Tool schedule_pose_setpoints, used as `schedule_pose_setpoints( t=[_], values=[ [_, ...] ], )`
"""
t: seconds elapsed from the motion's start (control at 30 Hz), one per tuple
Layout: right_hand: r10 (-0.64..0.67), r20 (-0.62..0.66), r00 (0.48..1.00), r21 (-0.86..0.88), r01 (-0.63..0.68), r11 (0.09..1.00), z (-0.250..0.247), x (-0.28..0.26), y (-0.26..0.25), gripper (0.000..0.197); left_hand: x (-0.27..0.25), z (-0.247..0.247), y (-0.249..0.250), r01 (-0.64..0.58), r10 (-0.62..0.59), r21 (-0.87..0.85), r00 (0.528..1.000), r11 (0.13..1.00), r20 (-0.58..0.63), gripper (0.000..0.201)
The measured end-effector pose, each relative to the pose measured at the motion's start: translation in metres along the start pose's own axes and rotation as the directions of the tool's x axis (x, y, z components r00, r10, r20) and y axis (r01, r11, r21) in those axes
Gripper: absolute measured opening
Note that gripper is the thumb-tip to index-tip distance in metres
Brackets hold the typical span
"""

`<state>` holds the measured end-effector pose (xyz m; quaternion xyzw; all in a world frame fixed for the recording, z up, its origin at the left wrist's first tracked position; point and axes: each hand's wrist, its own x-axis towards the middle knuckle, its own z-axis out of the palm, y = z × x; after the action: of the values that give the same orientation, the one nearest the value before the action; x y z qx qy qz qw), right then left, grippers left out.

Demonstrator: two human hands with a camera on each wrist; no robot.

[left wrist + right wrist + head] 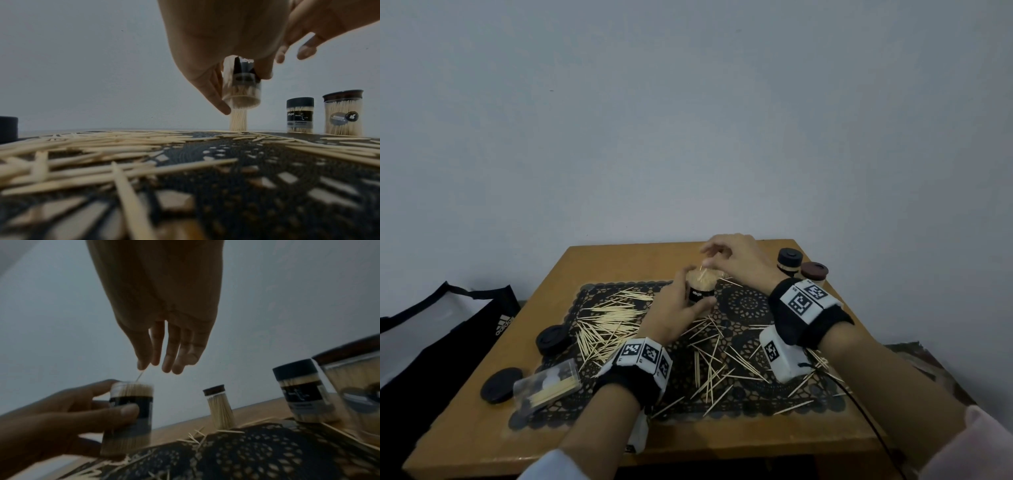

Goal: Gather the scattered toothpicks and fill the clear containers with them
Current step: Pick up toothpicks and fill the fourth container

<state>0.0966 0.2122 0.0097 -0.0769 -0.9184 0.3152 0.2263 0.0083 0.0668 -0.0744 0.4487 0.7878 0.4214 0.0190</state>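
The left hand [677, 310] gripped the full container [701, 287]; the right hand [732, 260] apparently pinched one toothpick [139, 376] above it. Only the right wrist view showed a narrow jar [219, 407] behind.

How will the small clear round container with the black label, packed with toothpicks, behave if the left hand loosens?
The clear round container looks smooth, so it may slip from the left hand. Open on top, it could spill. As a cylinder, it would probably roll.

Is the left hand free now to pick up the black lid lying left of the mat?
Probably not yet: the left hand grips the open container, though nothing blocks the black lid.
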Motion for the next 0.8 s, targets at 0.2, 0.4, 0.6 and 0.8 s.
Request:
schedule_pose_setpoints(
  t=[0.2,0.4,0.6,0.8],
  values=[
    [0.234,0.403,0.885,-0.346,-0.090,0.934,0.010,-0.032,0.014,0.050,-0.002,-0.003,-0.001,0.037,-0.033,0.031,0.994,0.999,-0.107,0.069],
    [0.373,0.605,0.704,-0.628,0.132,0.767,0.032,-0.062,0.017,0.105,-0.002,-0.003,-0.002,0.043,-0.036,0.081,0.996,0.996,-0.082,0.068],
    [0.187,0.619,0.763,-0.448,0.147,0.882,0.023,-0.070,0.020,0.072,0.000,-0.002,-0.005,0.070,-0.064,0.098,0.996,0.993,-0.062,0.071],
    [0.144,0.640,0.755,-0.429,0.196,0.882,0.018,-0.080,0.022,0.075,-0.001,-0.002,-0.006,0.083,-0.079,0.101,0.996,0.991,-0.048,0.071]
  ],
)
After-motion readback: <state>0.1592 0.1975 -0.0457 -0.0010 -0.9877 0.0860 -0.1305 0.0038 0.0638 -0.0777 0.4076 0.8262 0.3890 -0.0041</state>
